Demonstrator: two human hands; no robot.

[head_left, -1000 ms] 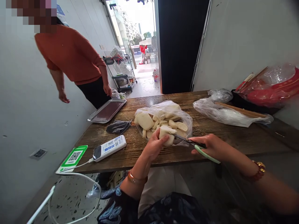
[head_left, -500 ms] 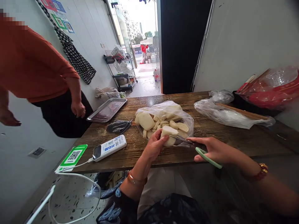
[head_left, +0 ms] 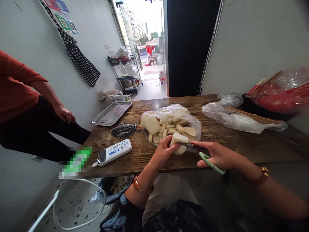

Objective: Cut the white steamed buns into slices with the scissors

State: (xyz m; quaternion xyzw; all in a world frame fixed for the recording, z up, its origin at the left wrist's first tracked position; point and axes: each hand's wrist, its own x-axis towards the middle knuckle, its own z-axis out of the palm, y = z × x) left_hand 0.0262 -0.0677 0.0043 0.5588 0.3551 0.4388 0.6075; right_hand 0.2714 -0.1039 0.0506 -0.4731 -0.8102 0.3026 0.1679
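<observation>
My left hand (head_left: 163, 152) is closed around a thick, pale cream bread-like piece (head_left: 179, 138), which I hold above the table's near edge. In my right hand (head_left: 222, 155) is a pair of scissors with light green handles (head_left: 212, 164). Their dark blades reach leftward to the piece and overlap its right side; whether they are cutting into it is hard to make out. Just beyond both hands, a clear plastic bag (head_left: 174, 109) lies open, heaped with more pale slices and chunks (head_left: 180, 129).
On the wooden table (head_left: 145, 161) lie a dark cloth (head_left: 123, 130), a white boxy device (head_left: 114, 151) and a metal tray (head_left: 111, 113). Plastic-wrapped sticks (head_left: 253, 115) are at the right. A person in an orange top (head_left: 16, 87) stands left. Below sits a lined bin (head_left: 118, 188).
My left hand and the pale piece have shifted slightly right, and the scissors' handles slightly left, with the blades overlapping the piece. The other person has moved left and nearer.
</observation>
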